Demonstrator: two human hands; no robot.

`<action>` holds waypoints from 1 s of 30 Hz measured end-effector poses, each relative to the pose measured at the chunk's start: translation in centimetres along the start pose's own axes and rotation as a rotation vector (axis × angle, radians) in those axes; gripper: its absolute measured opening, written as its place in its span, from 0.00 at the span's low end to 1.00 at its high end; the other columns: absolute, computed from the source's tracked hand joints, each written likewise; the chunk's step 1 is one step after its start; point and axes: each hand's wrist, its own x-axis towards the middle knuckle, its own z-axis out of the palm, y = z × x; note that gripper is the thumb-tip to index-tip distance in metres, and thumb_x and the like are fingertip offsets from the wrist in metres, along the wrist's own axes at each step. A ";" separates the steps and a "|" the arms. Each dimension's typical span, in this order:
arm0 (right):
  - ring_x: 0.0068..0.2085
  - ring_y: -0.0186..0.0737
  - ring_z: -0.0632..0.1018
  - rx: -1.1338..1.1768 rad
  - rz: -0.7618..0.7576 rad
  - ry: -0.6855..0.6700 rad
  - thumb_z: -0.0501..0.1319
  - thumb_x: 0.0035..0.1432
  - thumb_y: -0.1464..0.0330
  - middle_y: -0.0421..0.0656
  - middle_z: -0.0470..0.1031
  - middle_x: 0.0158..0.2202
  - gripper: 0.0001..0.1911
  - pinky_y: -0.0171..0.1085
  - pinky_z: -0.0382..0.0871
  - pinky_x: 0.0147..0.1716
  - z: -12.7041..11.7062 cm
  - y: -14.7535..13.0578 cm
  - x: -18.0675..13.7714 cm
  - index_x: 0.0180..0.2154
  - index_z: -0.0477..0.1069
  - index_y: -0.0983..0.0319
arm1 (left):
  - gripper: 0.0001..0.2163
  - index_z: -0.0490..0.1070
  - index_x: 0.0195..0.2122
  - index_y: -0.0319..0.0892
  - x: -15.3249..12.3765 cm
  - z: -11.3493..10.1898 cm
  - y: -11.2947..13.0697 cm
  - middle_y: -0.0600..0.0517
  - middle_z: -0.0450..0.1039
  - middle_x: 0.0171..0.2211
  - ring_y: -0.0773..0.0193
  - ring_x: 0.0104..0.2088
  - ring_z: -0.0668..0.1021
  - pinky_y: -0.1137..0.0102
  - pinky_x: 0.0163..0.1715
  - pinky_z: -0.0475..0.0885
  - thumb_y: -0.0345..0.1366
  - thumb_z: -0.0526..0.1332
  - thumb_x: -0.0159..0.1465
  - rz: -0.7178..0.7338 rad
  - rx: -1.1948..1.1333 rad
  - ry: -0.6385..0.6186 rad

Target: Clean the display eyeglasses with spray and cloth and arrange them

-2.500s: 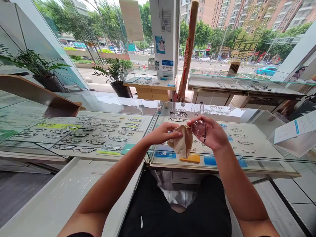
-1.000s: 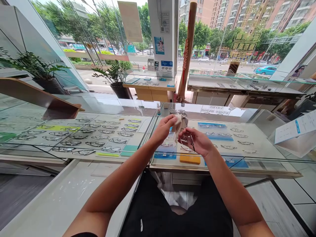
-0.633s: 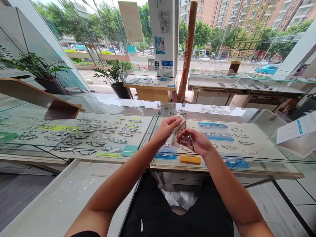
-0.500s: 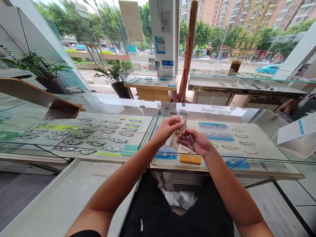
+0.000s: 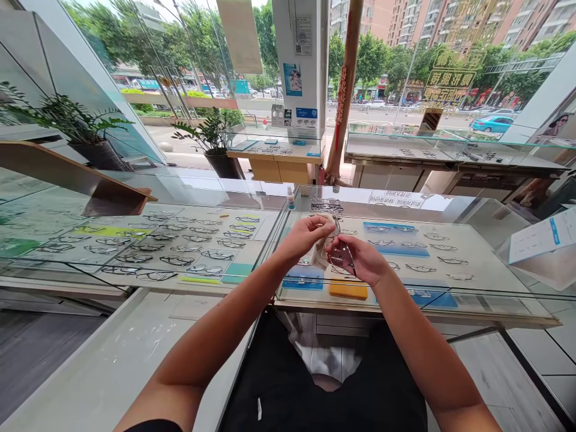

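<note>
Holding glasses (image 5: 342,257) in right hand (image 5: 366,260), cloth (image 5: 320,257) in left hand (image 5: 302,239)

Cloth (image 5: 319,258) partly hidden by left grip (image 5: 308,236), wooden pole (image 5: 347,84) cropped above.

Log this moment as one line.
left hand: pinching cloth against glasses | right hand: holding glasses | bottle: upright beyond hands

Extends left forearm (image 5: 227,318) and right forearm (image 5: 418,324) forward, converging at centre. Holds left hand (image 5: 300,240) slightly higher, with thumb and fingers pinched. Holds right hand (image 5: 366,260) just beside, with fingers curled inward.
</note>
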 end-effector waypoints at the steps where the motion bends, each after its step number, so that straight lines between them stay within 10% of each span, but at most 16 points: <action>1: 0.39 0.38 0.83 -0.006 0.000 -0.003 0.69 0.64 0.62 0.44 0.86 0.37 0.10 0.39 0.77 0.46 0.0 0.0 0.0 0.32 0.79 0.61 | 0.18 0.76 0.31 0.41 0.0 -0.1 0.1 0.53 0.73 0.30 0.66 0.32 0.70 0.67 0.37 0.65 0.52 0.73 0.61 0.016 0.030 -0.004; 9: 0.40 0.40 0.83 -0.043 0.011 0.004 0.70 0.63 0.62 0.45 0.85 0.37 0.11 0.40 0.77 0.48 -0.2 -0.1 0.0 0.32 0.78 0.61 | 0.22 0.77 0.30 0.41 0.7 -1.7 0.7 0.52 0.73 0.28 0.64 0.30 0.72 0.67 0.35 0.67 0.57 0.69 0.65 0.036 0.107 -0.171; 24: 0.40 0.40 0.81 -0.092 -0.062 0.003 0.69 0.62 0.60 0.45 0.85 0.36 0.12 0.38 0.75 0.44 -0.9 0.6 0.4 0.30 0.79 0.60 | 0.24 0.72 0.37 0.41 0.5 -0.6 -0.1 0.53 0.79 0.31 0.67 0.30 0.78 0.70 0.35 0.68 0.44 0.83 0.50 -0.190 -0.229 -0.001; 30: 0.36 0.38 0.80 -0.087 -0.094 -0.066 0.68 0.62 0.59 0.44 0.85 0.36 0.12 0.36 0.74 0.40 -1.6 0.2 0.1 0.30 0.78 0.60 | 0.25 0.78 0.29 0.38 0.8 -0.5 -0.3 0.47 0.77 0.27 0.63 0.30 0.78 0.67 0.35 0.71 0.59 0.74 0.61 -0.360 -0.194 -0.311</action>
